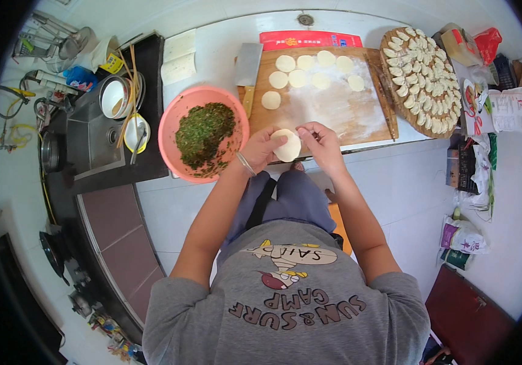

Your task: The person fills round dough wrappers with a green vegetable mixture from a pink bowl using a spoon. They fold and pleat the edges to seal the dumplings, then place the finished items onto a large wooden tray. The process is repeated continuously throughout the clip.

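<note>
The tan wooden board (300, 115) is smeared white with flour (349, 106). At its near edge, a wrapper (287, 147) is plain cream. Left of the board, a coral-pink bowl (167, 141) surrounds dark green filling (203, 137); right of it, whitish dumplings (419, 76) cover a tray (397, 100), apparently brown though mostly hidden.

Bright, diffuse, fairly cool light fills the scene from a source that cannot be made out, paling the white countertop (215, 61) and the floor tiles (401, 176) almost to blankness, while the steel sink (87, 131) and the black counter on the left read much darker. Shadows are faint and soft-edged, and the dough round (287, 146) and both hands (264, 148) (323, 146) look reasonably crisp. Toward the rim the fisheye lens bows the straight edges, small items turn soft, and black vignetting swallows the corners.
</note>
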`<act>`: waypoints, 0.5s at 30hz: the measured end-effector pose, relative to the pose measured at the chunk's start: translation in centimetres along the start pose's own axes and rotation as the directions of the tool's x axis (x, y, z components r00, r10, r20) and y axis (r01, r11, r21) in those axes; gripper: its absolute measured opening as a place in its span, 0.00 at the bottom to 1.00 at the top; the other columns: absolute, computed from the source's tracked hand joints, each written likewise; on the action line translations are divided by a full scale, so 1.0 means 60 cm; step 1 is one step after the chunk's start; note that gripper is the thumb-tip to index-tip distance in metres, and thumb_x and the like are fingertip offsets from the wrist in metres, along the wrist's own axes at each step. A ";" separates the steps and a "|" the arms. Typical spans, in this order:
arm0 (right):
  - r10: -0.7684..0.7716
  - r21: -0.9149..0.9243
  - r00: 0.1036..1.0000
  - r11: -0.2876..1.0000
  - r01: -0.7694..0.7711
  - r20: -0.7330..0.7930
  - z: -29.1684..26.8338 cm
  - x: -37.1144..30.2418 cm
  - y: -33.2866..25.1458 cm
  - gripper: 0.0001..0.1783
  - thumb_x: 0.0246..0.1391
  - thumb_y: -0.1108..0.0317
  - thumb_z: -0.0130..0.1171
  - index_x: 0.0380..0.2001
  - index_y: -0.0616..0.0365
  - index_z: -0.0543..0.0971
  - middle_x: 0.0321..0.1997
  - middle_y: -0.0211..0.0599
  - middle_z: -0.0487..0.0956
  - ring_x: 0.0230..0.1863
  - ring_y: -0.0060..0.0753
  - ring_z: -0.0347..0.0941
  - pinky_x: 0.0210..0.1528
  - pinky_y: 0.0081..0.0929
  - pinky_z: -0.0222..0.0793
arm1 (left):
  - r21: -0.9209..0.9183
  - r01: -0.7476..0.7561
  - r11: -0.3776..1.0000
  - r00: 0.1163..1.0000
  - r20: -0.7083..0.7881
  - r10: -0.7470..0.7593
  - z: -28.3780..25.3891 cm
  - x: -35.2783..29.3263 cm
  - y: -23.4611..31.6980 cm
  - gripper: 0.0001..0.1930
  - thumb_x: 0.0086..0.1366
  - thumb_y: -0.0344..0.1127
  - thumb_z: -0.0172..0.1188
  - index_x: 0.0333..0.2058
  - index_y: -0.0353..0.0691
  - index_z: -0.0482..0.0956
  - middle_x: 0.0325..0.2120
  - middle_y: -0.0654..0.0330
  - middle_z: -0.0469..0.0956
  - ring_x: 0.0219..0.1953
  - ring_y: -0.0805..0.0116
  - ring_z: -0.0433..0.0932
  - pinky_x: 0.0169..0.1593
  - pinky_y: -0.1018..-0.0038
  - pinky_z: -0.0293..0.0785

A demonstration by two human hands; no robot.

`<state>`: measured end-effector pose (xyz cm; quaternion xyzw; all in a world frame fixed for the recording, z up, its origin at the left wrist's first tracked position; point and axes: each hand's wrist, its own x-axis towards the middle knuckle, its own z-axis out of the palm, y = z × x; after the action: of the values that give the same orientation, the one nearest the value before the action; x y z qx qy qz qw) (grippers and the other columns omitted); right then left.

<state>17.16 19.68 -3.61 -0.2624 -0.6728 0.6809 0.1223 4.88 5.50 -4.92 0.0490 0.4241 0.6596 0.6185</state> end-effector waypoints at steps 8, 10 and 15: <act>-0.067 -0.718 0.956 0.645 0.260 0.286 0.258 -0.060 0.045 0.19 0.47 0.57 0.61 0.38 0.57 0.75 0.35 0.46 0.77 0.36 0.51 0.76 0.39 0.43 0.73 | -0.032 -0.258 0.966 0.941 -0.235 0.244 -0.206 -0.196 0.061 0.16 0.67 0.33 0.50 0.50 0.33 0.68 0.44 0.56 0.75 0.44 0.67 0.77 0.47 0.70 0.77; -0.072 -0.783 0.937 0.529 0.327 0.343 0.309 -0.068 0.072 0.18 0.48 0.61 0.59 0.40 0.60 0.71 0.34 0.47 0.76 0.35 0.51 0.77 0.37 0.42 0.74 | -0.090 -0.303 0.949 0.923 -0.275 0.268 -0.260 -0.237 0.063 0.16 0.67 0.33 0.49 0.51 0.32 0.67 0.44 0.54 0.75 0.45 0.65 0.77 0.47 0.69 0.77; 0.010 -0.904 0.947 0.302 0.304 0.322 0.379 -0.054 0.117 0.12 0.49 0.69 0.55 0.36 0.61 0.70 0.31 0.45 0.76 0.31 0.46 0.78 0.30 0.39 0.75 | -0.150 -0.297 0.943 0.904 -0.362 0.227 -0.331 -0.302 0.059 0.17 0.68 0.33 0.47 0.52 0.30 0.65 0.46 0.51 0.74 0.47 0.60 0.76 0.50 0.66 0.76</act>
<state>9.28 -1.84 -10.86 -0.1261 -0.9733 0.1729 -0.0834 -5.39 -19.50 -7.01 -0.0717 0.4448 0.7751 0.4430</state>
